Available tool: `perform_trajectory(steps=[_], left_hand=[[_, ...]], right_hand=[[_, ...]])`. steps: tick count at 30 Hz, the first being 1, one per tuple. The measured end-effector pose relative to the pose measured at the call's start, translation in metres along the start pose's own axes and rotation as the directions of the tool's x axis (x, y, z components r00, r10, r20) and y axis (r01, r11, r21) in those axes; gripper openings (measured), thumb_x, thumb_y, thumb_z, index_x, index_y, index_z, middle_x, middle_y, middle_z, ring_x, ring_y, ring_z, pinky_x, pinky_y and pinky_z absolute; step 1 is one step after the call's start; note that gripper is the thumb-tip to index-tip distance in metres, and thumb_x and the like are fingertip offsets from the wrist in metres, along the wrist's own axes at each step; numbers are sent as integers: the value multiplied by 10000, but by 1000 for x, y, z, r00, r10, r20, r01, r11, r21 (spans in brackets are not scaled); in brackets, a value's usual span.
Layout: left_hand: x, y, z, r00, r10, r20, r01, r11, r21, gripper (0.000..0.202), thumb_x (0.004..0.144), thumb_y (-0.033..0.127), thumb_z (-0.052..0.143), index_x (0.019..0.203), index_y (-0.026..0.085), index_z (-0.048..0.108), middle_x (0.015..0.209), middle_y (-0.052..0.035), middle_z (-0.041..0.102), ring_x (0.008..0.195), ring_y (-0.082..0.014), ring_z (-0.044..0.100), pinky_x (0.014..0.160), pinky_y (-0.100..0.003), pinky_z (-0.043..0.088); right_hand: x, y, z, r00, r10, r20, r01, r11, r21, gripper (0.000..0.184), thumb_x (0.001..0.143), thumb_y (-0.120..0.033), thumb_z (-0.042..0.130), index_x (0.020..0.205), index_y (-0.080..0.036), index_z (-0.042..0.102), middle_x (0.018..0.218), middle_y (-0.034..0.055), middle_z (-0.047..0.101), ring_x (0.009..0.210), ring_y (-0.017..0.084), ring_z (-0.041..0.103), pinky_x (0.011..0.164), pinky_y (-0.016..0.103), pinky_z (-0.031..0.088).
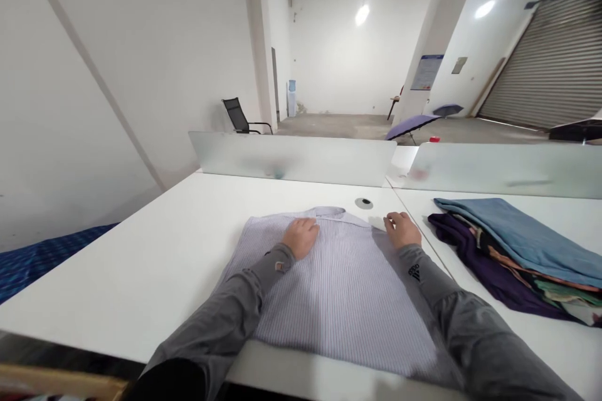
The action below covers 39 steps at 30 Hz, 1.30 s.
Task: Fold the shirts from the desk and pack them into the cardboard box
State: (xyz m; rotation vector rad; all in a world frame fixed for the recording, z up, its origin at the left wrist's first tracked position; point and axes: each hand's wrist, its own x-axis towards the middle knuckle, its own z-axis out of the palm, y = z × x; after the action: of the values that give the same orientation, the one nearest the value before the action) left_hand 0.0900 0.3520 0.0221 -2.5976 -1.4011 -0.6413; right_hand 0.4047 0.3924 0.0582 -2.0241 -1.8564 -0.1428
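Note:
A pale striped shirt (345, 291) lies flat on the white table (155, 263), collar at the far end. My left hand (301, 237) rests palm down on the shirt near the left of the collar, fingers stretched flat. My right hand (402, 229) rests at the shirt's upper right corner, fingers slightly curled and apart, holding nothing that I can see. Both arms wear grey sleeves.
A pile of folded clothes (517, 257), blue on top with purple beneath, sits to the right. Frosted divider panels (291, 158) stand along the table's far edge, with a cable hole (364, 203) in front of them. A black chair (237, 114) and an open umbrella (409, 125) are beyond.

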Motion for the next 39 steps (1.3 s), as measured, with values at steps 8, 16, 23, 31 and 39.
perform_trajectory(steps=[8,16,23,31,39], left_hand=[[34,20,12,978,23,206,7,989,-146,616,929,593,383,1458,276,377,1580,-71,265,1434,-352,212,1128,-571,223],[64,33,19,978,-184,94,190,980,-60,463,990,405,309,1376,214,477,1526,-85,366,1422,-294,242,1159,-525,157],[-38,76,-18,989,-10,147,17,999,-51,544,946,543,392,1398,245,443,1520,-97,372,1364,-387,314,1054,-596,303],[-155,106,-66,980,-47,192,97,959,-265,443,918,472,514,1296,243,535,1411,-104,503,1340,-307,381,1115,-542,286],[-207,87,-75,961,-272,54,260,814,-519,697,762,679,621,1270,203,579,1304,-134,588,1236,-324,495,1111,-446,313]], right_hand=[[-60,64,-10,975,190,113,-207,965,158,511,807,-542,553,1075,-113,626,1040,214,650,980,342,633,817,445,502],[-124,46,-44,690,49,722,-706,263,657,501,605,-436,812,1009,-191,648,1025,147,728,919,322,701,805,415,589],[-108,9,-73,760,-22,649,-624,251,740,596,604,-311,785,1166,-242,602,1039,115,730,898,338,708,721,429,610],[-87,-186,-66,880,-429,206,-47,351,935,623,696,-286,651,1309,-256,540,1290,43,620,1189,291,567,948,411,515],[-113,-291,35,712,-549,438,-88,549,831,683,791,-473,606,1397,-212,431,1257,99,601,1059,264,611,918,439,512]])
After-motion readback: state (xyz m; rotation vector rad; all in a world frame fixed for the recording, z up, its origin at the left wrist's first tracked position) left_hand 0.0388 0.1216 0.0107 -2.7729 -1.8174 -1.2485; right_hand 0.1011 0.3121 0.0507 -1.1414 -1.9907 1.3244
